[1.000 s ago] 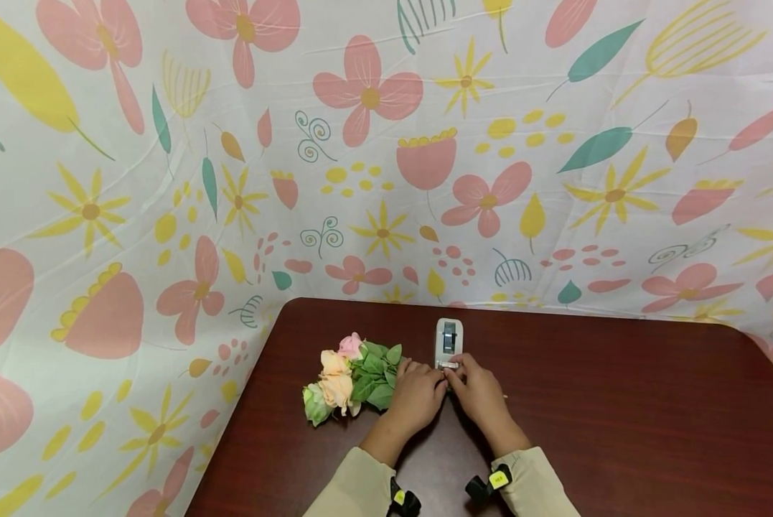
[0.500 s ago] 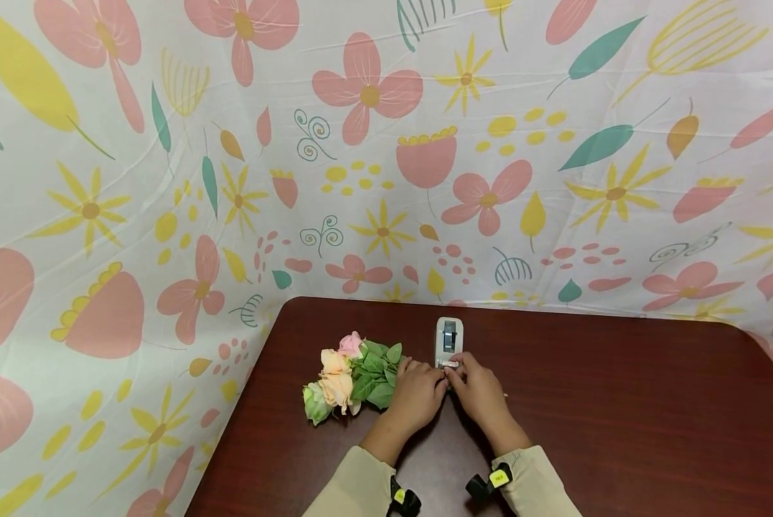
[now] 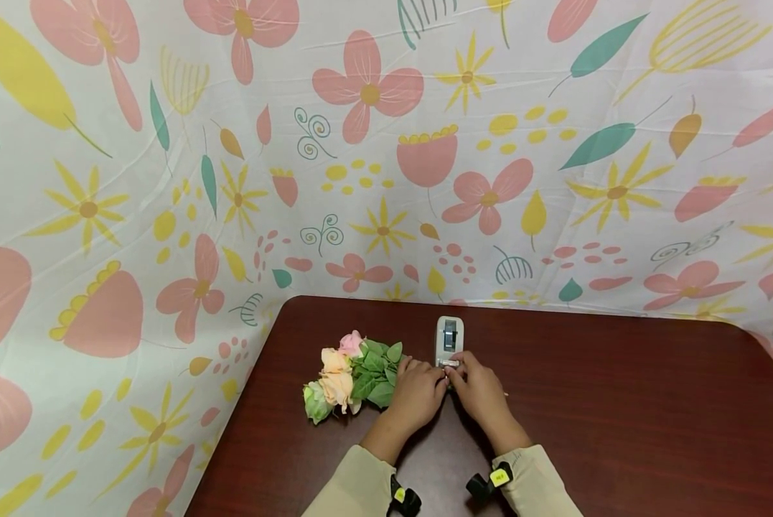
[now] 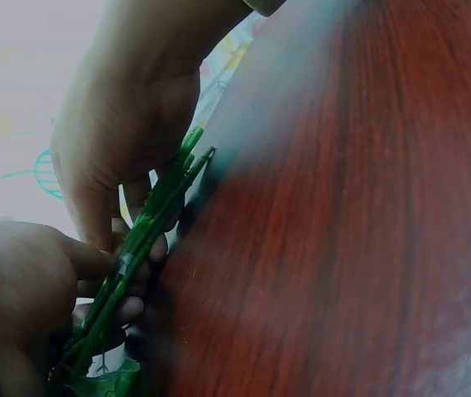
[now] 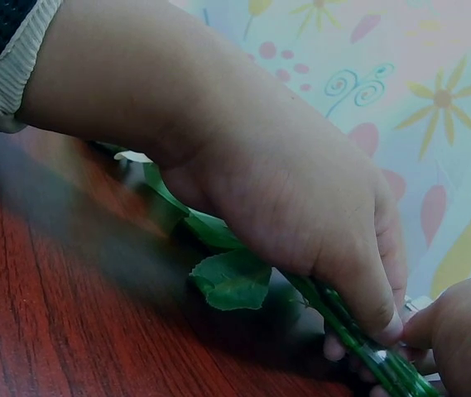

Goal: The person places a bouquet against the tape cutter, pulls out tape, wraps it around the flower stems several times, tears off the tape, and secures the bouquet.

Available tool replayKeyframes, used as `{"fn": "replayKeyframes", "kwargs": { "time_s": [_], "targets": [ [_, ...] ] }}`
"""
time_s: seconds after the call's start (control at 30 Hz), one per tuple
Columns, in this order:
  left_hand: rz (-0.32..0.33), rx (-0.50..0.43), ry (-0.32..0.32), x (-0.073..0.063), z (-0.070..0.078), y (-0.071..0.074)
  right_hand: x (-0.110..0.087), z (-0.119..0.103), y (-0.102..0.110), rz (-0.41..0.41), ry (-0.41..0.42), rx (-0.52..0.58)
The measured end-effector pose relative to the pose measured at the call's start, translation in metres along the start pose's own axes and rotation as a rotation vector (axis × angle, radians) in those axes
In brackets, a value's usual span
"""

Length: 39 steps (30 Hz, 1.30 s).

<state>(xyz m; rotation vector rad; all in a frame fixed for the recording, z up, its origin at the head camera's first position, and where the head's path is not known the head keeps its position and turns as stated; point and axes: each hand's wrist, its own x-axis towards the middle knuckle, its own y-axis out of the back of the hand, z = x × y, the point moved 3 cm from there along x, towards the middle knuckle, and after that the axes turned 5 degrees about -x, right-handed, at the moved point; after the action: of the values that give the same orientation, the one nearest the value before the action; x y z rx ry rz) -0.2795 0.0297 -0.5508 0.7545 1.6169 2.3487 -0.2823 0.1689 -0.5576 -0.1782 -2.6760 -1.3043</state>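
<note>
A bouquet of roses (image 3: 336, 388) in peach, pink and pale green lies on the table with its blooms to the left. My left hand (image 3: 416, 393) grips its green stems (image 4: 156, 211) just past the leaves. Opposite it, my right hand (image 3: 479, 391) has thumb and fingers curled at the same stems, close to the left fingertips. A shiny clear band, seemingly tape (image 5: 380, 355), shows on the stems between the hands. A white tape dispenser (image 3: 449, 334) stands just beyond the fingertips. Fingers partly hide the stems in the head view.
The dark red-brown wooden table (image 3: 619, 409) extends to the right of the hands. Floral-print cloth (image 3: 373, 172) hangs along its back and left sides. Black wrist devices (image 3: 483, 488) sit near both cuffs.
Hands, bouquet and dispenser keep nearly the same places. Only a slight shift of the head view shows.
</note>
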Motion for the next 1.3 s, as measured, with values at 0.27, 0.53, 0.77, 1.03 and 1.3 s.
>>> {"fn": "replayKeyframes", "kwargs": {
  "time_s": [0.27,0.53,0.77,1.03,1.3],
  "targets": [
    [0.042,0.018,-0.024,-0.0006,0.0015,0.0027,0.0006,-0.0007,0.0001,0.003,-0.007,-0.004],
    [0.026,0.012,-0.018,0.0,0.001,0.0024,0.0005,-0.0013,0.0003,0.014,0.001,-0.001],
    [0.012,0.008,-0.024,-0.0001,0.0003,-0.0001,0.0002,-0.0005,-0.0013,-0.002,-0.01,0.002],
    [-0.008,0.01,-0.02,-0.0006,-0.0006,-0.0022,-0.0005,-0.0001,-0.001,-0.012,-0.011,0.016],
    [-0.056,-0.011,-0.003,0.0003,0.0002,0.0008,0.0,0.0002,0.0022,-0.036,-0.001,0.044]
  ]
}}
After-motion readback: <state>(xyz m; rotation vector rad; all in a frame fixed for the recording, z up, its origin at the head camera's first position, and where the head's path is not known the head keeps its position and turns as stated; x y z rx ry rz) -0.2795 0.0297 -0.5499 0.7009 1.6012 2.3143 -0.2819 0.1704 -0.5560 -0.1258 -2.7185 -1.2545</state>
